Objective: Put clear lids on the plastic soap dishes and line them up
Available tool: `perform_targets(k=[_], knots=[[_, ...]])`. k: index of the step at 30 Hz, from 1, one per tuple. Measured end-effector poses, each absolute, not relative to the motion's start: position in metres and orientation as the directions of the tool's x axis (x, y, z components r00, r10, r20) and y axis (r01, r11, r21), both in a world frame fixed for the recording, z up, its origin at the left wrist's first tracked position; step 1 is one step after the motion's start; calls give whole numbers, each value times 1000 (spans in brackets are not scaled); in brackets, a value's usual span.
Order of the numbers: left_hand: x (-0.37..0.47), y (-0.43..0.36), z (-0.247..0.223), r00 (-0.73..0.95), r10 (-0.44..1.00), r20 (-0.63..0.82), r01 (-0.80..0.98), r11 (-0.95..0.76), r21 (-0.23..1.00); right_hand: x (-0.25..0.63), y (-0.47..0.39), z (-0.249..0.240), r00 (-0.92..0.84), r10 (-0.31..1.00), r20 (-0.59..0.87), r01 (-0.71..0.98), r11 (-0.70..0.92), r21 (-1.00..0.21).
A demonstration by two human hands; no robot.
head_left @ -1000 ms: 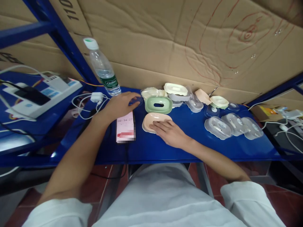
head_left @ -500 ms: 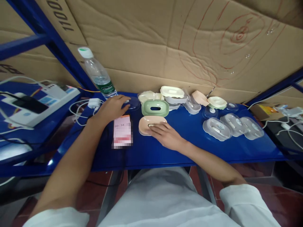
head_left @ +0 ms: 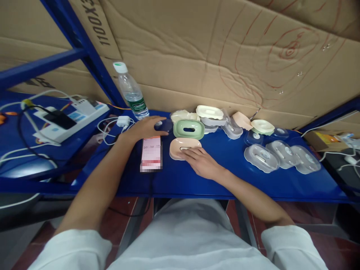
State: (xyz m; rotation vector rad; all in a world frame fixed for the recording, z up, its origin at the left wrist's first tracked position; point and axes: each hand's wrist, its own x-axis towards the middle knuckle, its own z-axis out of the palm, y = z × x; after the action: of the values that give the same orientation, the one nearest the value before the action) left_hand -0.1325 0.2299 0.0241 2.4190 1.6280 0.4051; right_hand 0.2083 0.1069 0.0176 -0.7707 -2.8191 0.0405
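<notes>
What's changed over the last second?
Since half a second ago, the left hand has moved slightly right over the clear plastic cover, grip unclear. The right hand still touches the glossy peach oval dish; the green oval dish behind it stays put.

Background of my workplace: creased brown cardboard (head_left: 174, 48) forms the wall before me, bearing black printed characters (head_left: 99, 24) at upper left and red concentric lines (head_left: 290, 51) at upper right; small shiny fittings (head_left: 300, 74) dot it near these lines. A blue slanting post (head_left: 99, 71) and side rail (head_left: 42, 65) frame my left, and a second blue bar (head_left: 344, 108) my right. I face a glossy blue tabletop (head_left: 174, 183); another blue surface (head_left: 14, 133), at left, shows a pale reflection (head_left: 21, 170). Below: red floor tiles (head_left: 123, 204) and grey legs (head_left: 132, 228).
</notes>
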Motion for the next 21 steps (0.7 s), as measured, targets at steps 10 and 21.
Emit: perform_targets(k=[10, 21], knots=[[-119, 200, 64, 255, 847, 466, 848, -428, 313, 220, 117, 21, -735, 521, 434, 486, 851, -198], [-29, 136, 52, 574, 783, 240, 756, -619, 212, 232, 129, 25, -756, 500, 421, 479, 862, -164]])
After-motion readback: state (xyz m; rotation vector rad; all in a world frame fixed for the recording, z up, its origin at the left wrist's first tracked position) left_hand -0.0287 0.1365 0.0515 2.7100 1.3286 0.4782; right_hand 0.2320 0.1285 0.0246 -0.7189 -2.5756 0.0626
